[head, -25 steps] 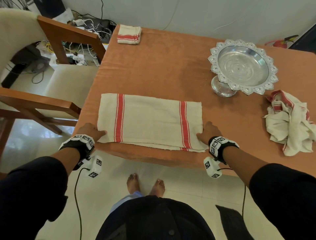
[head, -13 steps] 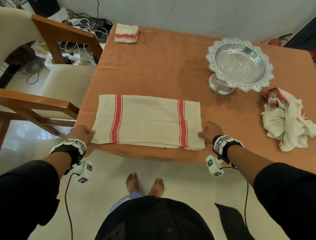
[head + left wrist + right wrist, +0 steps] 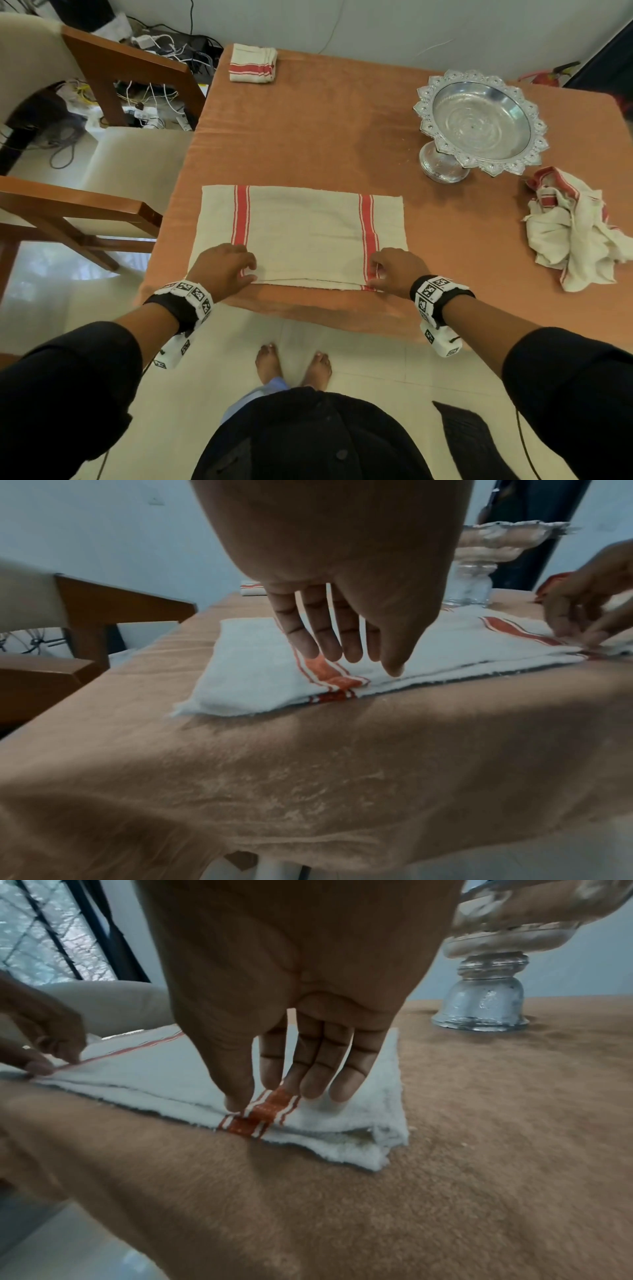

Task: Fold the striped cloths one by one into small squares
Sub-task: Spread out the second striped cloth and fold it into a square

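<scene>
both forearms reach forward over the near edge of the orange-brown cloth-covered table [image 3: 325, 113], palms down. the left hand [image 3: 219, 265] has its fingers [image 3: 316, 639] extended and slightly spread, tips resting on the left red stripe of the cream rectangular folded cloth with two red stripes [image 3: 305, 233]; thumb tip lies at the cloth's near edge, nothing gripped. the right hand [image 3: 397, 270] has its fingers [image 3: 315, 1069] nearly straight on the right stripe, thumb pressing the near edge; whether it pinches a layer cannot be told. beyond the right fingers stands an ornate silver pedestal bowl [image 3: 479, 120], nothing seen inside. right of it lies a crumpled cream-and-red cloth [image 3: 575, 233]. far beyond the left fingers sits a small folded striped square [image 3: 252, 63].
</scene>
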`<state>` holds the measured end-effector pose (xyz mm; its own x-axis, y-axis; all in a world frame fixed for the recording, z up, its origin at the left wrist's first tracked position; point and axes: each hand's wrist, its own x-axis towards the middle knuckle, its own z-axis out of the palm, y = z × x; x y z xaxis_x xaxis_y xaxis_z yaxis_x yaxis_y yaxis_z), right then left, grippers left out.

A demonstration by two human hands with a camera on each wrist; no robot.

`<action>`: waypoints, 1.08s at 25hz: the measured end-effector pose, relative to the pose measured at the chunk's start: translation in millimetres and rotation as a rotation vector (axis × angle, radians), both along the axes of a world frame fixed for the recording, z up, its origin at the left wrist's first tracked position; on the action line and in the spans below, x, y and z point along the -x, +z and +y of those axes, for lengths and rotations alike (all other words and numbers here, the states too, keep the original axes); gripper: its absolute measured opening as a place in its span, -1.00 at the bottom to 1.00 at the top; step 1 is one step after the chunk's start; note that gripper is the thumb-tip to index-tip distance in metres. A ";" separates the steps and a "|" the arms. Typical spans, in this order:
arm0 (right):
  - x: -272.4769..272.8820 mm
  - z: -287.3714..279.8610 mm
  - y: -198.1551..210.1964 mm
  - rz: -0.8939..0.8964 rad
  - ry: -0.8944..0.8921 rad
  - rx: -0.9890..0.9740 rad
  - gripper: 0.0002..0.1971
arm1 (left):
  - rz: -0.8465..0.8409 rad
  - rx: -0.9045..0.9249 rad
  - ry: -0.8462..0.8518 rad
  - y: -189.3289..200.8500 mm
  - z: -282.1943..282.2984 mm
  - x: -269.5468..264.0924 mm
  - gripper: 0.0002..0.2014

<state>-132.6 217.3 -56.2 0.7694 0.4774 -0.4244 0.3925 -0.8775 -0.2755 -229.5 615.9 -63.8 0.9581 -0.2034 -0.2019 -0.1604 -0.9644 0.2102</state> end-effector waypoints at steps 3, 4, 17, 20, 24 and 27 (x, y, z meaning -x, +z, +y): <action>7.2 11.3 -2.7 0.018 0.090 0.017 -0.78 | 0.028 -0.028 -0.087 -3.0 -14.2 -1.8 -0.80; 8.5 13.5 -3.5 0.013 0.105 0.031 -0.80 | 0.035 -0.040 -0.098 -3.5 -16.1 -2.5 -0.80; 14.9 14.2 0.0 -0.057 0.108 0.069 -0.95 | -0.051 -0.020 -0.198 3.0 -11.3 2.5 -0.94; 21.9 11.6 -0.6 -0.062 0.123 0.078 -0.94 | -0.041 -0.033 -0.234 -0.2 -10.4 6.2 -0.92; 27.6 10.2 -7.7 -0.066 0.126 0.100 -0.94 | -0.010 -0.078 -0.253 -8.0 -14.6 7.5 -0.91; 30.1 8.2 -11.7 -0.058 0.113 0.077 -0.97 | 0.013 -0.083 -0.239 -6.6 -18.7 6.7 -0.86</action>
